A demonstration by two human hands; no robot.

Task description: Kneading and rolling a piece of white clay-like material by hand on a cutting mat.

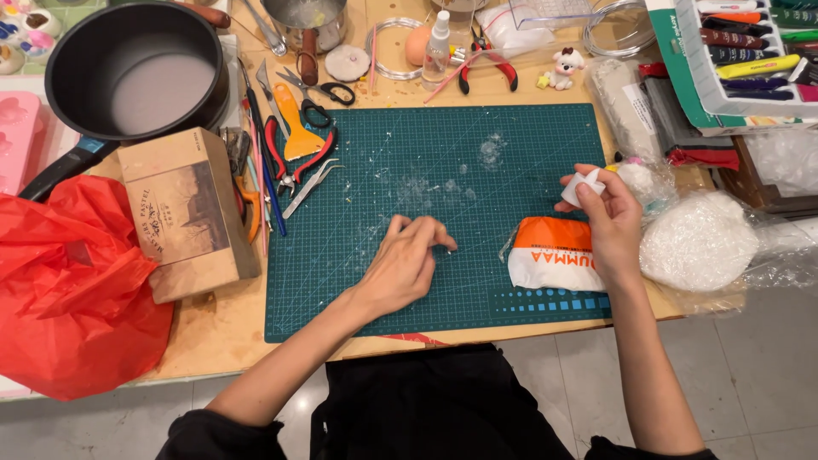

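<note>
We see the left hand (407, 264) resting low on the green cutting mat (358, 281), its fingers curled in and the fingertips (445, 244) pinched together against the mat's surface among thin scraps of clear residue; whether anything sits between those fingertips we cannot tell. The right hand (607, 220) is raised at the mat's right edge, closed around a small white piece (586, 185) that it grips between thumb and fingers. Just under that hand lies an orange and white packet (550, 253), partly on the mat and partly covered by the wrist. To the right of it sits a lump of white material in clear plastic wrap (700, 241), near the hand but not touching it. Left of the mat we find a row of tools, among them red-handled pliers (300, 162), tweezers (311, 183) and an orange scraper (294, 128). A brown cardboard box (183, 213) stands beside them, with a crumpled red plastic bag (68, 290) at the table's left edge and a black pot (136, 72) behind the box.
</note>
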